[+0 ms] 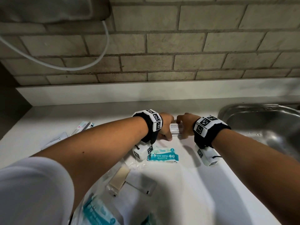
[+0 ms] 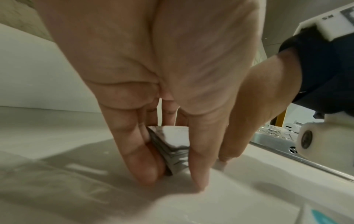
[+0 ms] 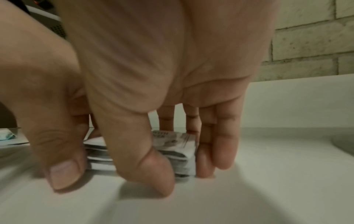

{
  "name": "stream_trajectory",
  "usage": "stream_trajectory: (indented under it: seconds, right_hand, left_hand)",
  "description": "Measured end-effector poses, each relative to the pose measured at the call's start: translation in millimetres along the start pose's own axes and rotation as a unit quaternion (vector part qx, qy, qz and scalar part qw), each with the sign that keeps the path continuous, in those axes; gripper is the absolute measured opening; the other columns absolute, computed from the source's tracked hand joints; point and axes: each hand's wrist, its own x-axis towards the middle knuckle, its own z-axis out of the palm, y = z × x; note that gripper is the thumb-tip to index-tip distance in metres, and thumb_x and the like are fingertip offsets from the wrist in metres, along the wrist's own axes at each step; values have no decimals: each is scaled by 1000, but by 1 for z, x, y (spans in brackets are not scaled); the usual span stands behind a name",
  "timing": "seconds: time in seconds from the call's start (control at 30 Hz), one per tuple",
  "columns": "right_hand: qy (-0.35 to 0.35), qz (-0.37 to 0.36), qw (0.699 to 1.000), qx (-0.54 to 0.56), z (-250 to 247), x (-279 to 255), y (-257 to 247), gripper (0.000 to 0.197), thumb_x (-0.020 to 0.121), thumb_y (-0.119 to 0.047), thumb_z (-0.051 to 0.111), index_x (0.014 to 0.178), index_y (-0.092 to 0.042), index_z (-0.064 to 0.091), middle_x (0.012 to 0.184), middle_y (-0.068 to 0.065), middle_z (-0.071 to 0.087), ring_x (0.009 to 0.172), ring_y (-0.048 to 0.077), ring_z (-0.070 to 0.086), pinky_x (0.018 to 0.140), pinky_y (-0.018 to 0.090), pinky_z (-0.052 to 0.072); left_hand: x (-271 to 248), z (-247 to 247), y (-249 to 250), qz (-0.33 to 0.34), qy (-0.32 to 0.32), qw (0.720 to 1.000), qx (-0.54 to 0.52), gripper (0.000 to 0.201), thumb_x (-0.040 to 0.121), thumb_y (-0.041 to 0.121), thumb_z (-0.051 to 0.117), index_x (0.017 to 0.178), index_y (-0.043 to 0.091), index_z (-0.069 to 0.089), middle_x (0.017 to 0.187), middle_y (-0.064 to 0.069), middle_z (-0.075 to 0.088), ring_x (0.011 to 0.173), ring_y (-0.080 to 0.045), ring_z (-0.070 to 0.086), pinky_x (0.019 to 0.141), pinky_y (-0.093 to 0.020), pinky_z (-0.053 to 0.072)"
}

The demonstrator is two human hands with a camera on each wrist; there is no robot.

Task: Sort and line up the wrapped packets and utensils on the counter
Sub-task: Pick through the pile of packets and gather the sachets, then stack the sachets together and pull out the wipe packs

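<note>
Stack of thin shampoo-and-conditioner sachets (image 1: 176, 129), lying on the white worktop (image 1: 178, 184) between sink (image 1: 266, 127) and scattered packets. The left hand (image 1: 165, 127) pinches one end of the stack, thumb against fingers; the right hand (image 1: 185, 125) pinches the other end likewise, fingertips (image 3: 205, 166) down on the worktop. The sachets look light, limp and glossy, so likely to slide over one another; holding them by the short ends, squeezed square, seems the surest grip. Nearer the person lie a mini wipes pack (image 1: 163, 156) and clear-wrapped items (image 1: 118, 179), not yet lined up.
</note>
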Motion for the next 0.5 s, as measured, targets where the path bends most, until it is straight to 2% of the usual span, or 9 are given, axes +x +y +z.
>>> stream_trajectory:
  seconds: [0.07, 0.13, 0.2, 0.27, 0.33, 0.4, 0.47, 0.5]
  right_hand:
    - [-4, 4, 1000, -8, 0, 0, -1, 58, 69, -33, 79, 121, -23, 56, 110, 2, 56, 100, 26, 64, 76, 31, 48]
    - [-16, 6, 1000, -20, -4, -1, -3, 58, 69, -31, 79, 121, -24, 57, 104, 0, 55, 99, 26, 64, 76, 31, 49]
    - [-36, 6, 999, -26, -8, -2, -4, 61, 66, -27, 81, 123, -23, 57, 104, 0, 57, 99, 25, 64, 74, 30, 48]
    - [-45, 11, 998, -32, -15, -5, -5, 69, 62, -26, 83, 125, -23, 56, 111, 1, 59, 101, 25, 63, 75, 30, 48]
    - [-28, 15, 999, -36, -24, -14, -10, 73, 60, -27, 83, 126, -24, 53, 115, 1, 57, 100, 27, 63, 81, 34, 52]
    - [26, -4, 998, -50, -37, -30, -24, 65, 67, -29, 77, 126, -21, 52, 117, 3, 57, 101, 28, 63, 83, 36, 54]
    - [83, -65, 993, -55, -47, -56, -53, 50, 78, -34, 69, 122, -17, 53, 117, 5, 59, 103, 27, 62, 83, 34, 52]
    - [90, -105, 989, -45, -48, -70, -69, 44, 81, -36, 66, 118, -17, 55, 115, 5, 62, 100, 26, 62, 81, 33, 51]
  left_hand:
    - [-1, -1, -1, 6, -2, 1000, -17, 48, 66, 17, 87, 105, 22, 60, 85, 8, 65, 75, -17, 64, 68, -28, 51]
    - [-4, -3, -2, 14, 0, 1000, -14, 59, 67, 17, 87, 119, 19, 57, 94, 7, 65, 78, -16, 62, 73, -26, 50]
    - [-6, -9, -4, 17, 11, 1000, 2, 74, 68, 23, 86, 132, 17, 50, 114, 2, 65, 93, -19, 62, 82, -25, 48]
    - [-13, -19, -6, 22, 22, 999, 20, 82, 70, 28, 85, 140, 17, 43, 132, 1, 58, 111, -21, 59, 86, -23, 43]
    - [-26, -33, -8, 29, 33, 998, 39, 78, 76, 32, 80, 141, 17, 41, 136, 1, 55, 116, -21, 56, 85, -23, 40]
    - [-50, -50, -12, 38, 52, 997, 47, 67, 82, 34, 74, 140, 18, 44, 135, 1, 54, 114, -20, 56, 87, -24, 40]
    - [-78, -65, -23, 41, 83, 995, 36, 59, 85, 35, 71, 137, 18, 48, 130, 1, 58, 106, -17, 57, 89, -24, 42]
    - [-92, -70, -31, 41, 100, 994, 26, 57, 85, 35, 70, 135, 17, 50, 127, 1, 59, 100, -14, 56, 87, -22, 41]
